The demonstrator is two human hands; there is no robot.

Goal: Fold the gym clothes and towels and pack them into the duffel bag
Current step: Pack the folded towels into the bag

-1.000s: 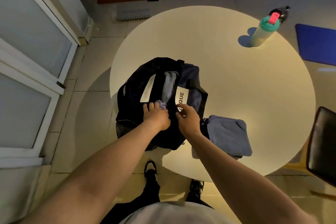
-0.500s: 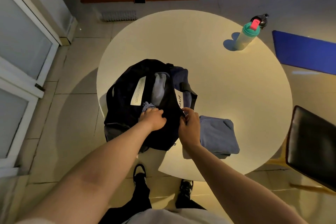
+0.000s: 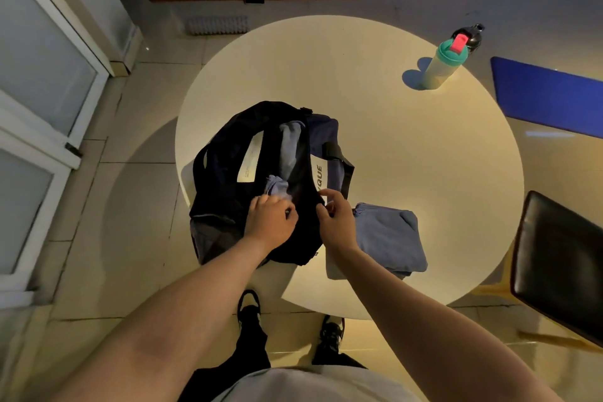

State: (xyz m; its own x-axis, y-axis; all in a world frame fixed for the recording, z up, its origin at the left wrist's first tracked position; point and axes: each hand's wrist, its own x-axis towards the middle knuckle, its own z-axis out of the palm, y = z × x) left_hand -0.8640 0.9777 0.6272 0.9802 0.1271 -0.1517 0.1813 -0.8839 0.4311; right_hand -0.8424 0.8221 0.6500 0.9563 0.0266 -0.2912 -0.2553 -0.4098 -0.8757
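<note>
A black fabric duffel bag point(image 3: 228, 192) sits open at the near-left edge of the round white bench point(image 3: 391, 140). The right hand point(image 3: 337, 222) pinches its rim. The left hand point(image 3: 270, 220) curls its fingers against a crumpled blue-grey cloth point(image 3: 276, 184) inside, but I cannot tell what they grip. A folded blue-grey garment point(image 3: 388, 238) lies just beside the bag.

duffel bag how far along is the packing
Done: grey cloth and blue cloth sit inside the open duffel bag. In hand: right hand pinches the bag's edge, left hand is at the blue cloth. Left: a folded blue garment lies on the table.
</note>
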